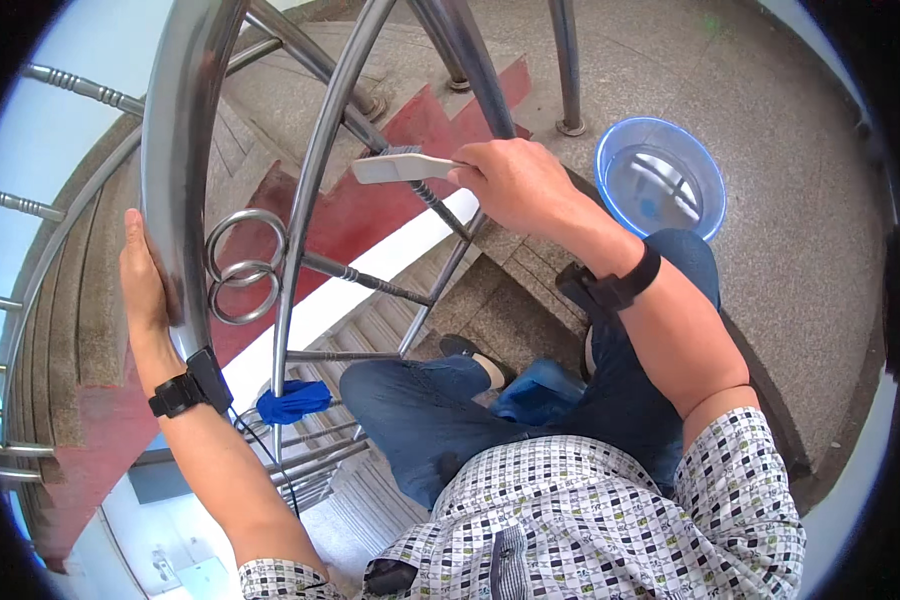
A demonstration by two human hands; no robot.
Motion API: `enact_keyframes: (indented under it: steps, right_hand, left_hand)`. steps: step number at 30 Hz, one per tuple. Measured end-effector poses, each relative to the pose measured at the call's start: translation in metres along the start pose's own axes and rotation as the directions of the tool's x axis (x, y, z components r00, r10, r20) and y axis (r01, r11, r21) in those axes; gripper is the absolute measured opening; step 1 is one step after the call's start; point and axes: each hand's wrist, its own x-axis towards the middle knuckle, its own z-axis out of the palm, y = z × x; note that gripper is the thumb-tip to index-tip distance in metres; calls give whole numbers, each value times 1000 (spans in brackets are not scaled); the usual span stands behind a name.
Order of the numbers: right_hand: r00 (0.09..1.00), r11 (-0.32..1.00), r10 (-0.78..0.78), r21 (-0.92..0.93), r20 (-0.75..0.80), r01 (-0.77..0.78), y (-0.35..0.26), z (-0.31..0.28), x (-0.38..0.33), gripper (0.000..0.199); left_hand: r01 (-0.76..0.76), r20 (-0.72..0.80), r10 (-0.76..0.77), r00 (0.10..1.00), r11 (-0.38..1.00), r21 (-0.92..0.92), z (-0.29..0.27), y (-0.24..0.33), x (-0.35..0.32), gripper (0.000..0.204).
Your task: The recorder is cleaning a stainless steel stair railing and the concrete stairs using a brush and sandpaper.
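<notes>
Brush (395, 168) work on the metal railing looks to be the step in hand. The pale, flat-backed brush is held out over the inner side of the railing, its grey bristles facing away along a slanting bar (435, 205); they seem to meet the metal, but from this angle I cannot be sure of contact. The right hand (520, 180) has its fingers closed around the end of the handle, with the wrist bent over and a black band around the forearm. The left hand (142, 275) lies against the outer side of the thick, polished handrail (178, 150); the part that shows is straight rather than curled, and I cannot tell whether the remaining fingers hook behind the tube. Two linked steel rings (246, 267) sit between that handrail and the next curved upright, and a blue cloth (295, 402) hangs bunched on a post lower down. A clear basin (712, 185) with a blue rim stands on the speckled floor beyond the right forearm, just past the right knee, and seems to hold water. In my judgement, the next move calls for a firm handle grip, bristles laid squarely along the bar, and short strokes that clear the neighbouring uprights, while the left hand gives steady support at the handrail.
</notes>
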Motion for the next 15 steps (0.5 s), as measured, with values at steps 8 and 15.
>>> enact_keyframes:
  steps: [8,15]
  right_hand:
    - [999,998,-51,39,2,51,2,30,30,26]
    - [1000,994,10,113,13,-11,13,29,2,29]
  left_hand:
    - [-74,-51,75,996,997,13,0,-8,7,69]
    - [-293,-431,698,572,664,688,63,2,-42,31]
